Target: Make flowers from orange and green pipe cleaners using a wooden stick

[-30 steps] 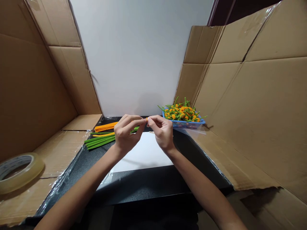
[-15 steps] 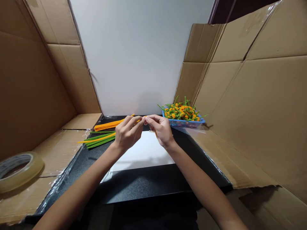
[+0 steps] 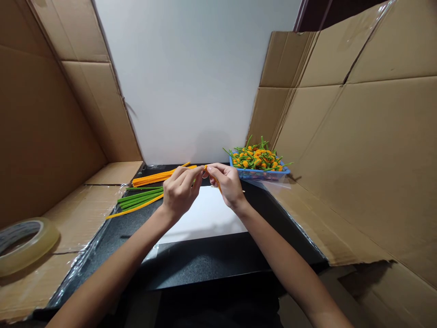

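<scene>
Above the white sheet [image 3: 208,218], my two hands meet fingertip to fingertip. My left hand [image 3: 180,187] is closed, its thumb and forefinger pinching an orange pipe cleaner [image 3: 205,168]. One orange length [image 3: 134,210] sticks out to the left from under this hand, over the green pipe cleaners. My right hand [image 3: 229,183] is closed on the orange pipe cleaner too, and a piece of it runs down inside the palm. Fingers hide most of the bend between the hands.
Orange pipe cleaners [image 3: 153,177] and green pipe cleaners [image 3: 139,199] lie in bundles at the left. A blue basket [image 3: 259,174] of orange-and-green pieces stands back right. A tape roll [image 3: 48,237] rests on cardboard at left. Cardboard walls [image 3: 375,150] flank the black table [image 3: 205,269].
The orange tail at the left has swung lower, towards me. More orange shows at my fingertips and along my right palm. The hands have barely shifted.
</scene>
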Demonstrator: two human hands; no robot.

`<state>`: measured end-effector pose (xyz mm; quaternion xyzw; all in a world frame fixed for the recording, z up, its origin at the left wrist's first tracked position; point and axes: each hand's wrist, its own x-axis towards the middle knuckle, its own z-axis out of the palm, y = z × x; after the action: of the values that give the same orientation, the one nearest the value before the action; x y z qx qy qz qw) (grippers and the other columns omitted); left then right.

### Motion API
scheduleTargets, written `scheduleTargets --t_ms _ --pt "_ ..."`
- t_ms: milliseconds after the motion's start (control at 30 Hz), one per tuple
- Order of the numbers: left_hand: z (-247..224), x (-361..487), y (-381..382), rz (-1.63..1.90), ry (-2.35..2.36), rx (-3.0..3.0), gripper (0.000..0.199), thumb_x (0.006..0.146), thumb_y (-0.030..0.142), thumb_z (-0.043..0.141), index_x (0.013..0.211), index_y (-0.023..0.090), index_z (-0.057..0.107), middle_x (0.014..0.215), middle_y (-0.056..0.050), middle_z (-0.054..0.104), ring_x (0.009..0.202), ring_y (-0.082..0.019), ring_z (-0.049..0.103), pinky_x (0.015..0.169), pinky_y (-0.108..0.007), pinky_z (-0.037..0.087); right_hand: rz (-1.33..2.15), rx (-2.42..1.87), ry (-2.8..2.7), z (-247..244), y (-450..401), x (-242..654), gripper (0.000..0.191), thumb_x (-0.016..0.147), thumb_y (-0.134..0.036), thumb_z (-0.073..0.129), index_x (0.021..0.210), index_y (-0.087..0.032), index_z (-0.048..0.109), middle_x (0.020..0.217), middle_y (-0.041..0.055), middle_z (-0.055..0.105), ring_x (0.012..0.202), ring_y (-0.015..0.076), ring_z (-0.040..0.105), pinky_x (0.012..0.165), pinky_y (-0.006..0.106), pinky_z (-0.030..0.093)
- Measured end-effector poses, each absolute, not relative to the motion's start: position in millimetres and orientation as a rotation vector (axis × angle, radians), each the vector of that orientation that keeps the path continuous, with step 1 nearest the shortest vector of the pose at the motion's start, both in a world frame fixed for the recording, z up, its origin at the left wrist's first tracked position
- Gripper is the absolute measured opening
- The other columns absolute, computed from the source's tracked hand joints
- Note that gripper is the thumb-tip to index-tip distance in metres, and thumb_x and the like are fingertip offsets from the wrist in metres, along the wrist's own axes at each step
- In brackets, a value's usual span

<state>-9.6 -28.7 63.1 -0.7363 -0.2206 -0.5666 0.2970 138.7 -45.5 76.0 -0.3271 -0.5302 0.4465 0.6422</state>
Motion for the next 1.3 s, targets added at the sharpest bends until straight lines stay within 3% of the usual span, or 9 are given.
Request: scheduleTargets --t_ms 133,533,767,933,1067,1300 --pt "62.4 -7.3 -30.0 -1.59 -0.612 -1.938 0.03 0.085 0.009 0.069 0.113 0.016 0.063 0.087 -0.004 0.077 0.074 -0.016 0.068 0.067 -0.027 0.054 0.968 -0.767 -1.234 76.7 -45.9 138.3 0.026 0.074 -0.043 0.075 0.074 -0.017 0.073 0.066 0.0007 0.064 0.054 0.0083 0.045 0.051 0.024 0.033" --pt "61.6 -2.7 -32.1 -1.671 -0.725 -1.917 0.025 0.084 0.012 0.068 0.108 0.018 0.063 0.082 -0.003 0.076 0.072 -0.016 0.069 0.064 -0.026 0.053 0.912 -0.778 -1.299 72.5 -41.5 139.5 0.028 0.073 -0.042 0.077 0.084 -0.017 0.076 0.072 0.0033 0.07 0.058 0.0105 0.051 0.055 0.026 0.04" --pt "60.3 -1.8 -32.5 -1.677 -0.743 -1.942 0.022 0.084 0.012 0.067 0.106 0.017 0.063 0.083 -0.003 0.075 0.072 -0.015 0.069 0.066 -0.026 0.053 0.766 -0.799 -1.387 69.3 -39.9 139.1 0.022 0.082 -0.036 0.07 0.089 -0.017 0.076 0.082 0.006 0.074 0.07 0.015 0.064 0.067 0.028 0.05" --pt "60.4 -2.0 -31.9 -1.548 -0.758 -2.054 0.026 0.088 0.01 0.06 0.113 0.018 0.065 0.086 -0.005 0.073 0.077 -0.016 0.067 0.072 -0.028 0.053 0.577 -0.876 -1.498 69.9 -41.8 142.4 0.019 0.088 -0.027 0.061 0.092 -0.018 0.077 0.083 0.0061 0.074 0.075 0.0174 0.066 0.072 0.03 0.052" --pt "58.8 -3.3 -27.7 -1.436 -0.76 -2.141 0.025 0.09 0.012 0.057 0.112 0.02 0.068 0.088 -0.005 0.07 0.08 -0.017 0.064 0.068 -0.027 0.051 0.388 -0.902 -1.628 69.2 -38.7 150.2 0.024 0.091 -0.021 0.054 0.091 -0.019 0.078 0.087 0.0069 0.074 0.08 0.018 0.068 0.076 0.031 0.053" --pt "59.7 -12.1 -17.1 -1.255 -0.663 -2.16 0.018 0.089 0.015 0.061 0.105 0.021 0.069 0.09 -0.005 0.069 0.081 -0.017 0.062 0.064 -0.026 0.047 0.594 -0.926 -1.705 63.7 -20.9 163.8 0.019 0.085 -0.023 0.06 0.086 -0.016 0.078 0.083 0.0067 0.076 0.078 0.019 0.069 0.073 0.03 0.052"
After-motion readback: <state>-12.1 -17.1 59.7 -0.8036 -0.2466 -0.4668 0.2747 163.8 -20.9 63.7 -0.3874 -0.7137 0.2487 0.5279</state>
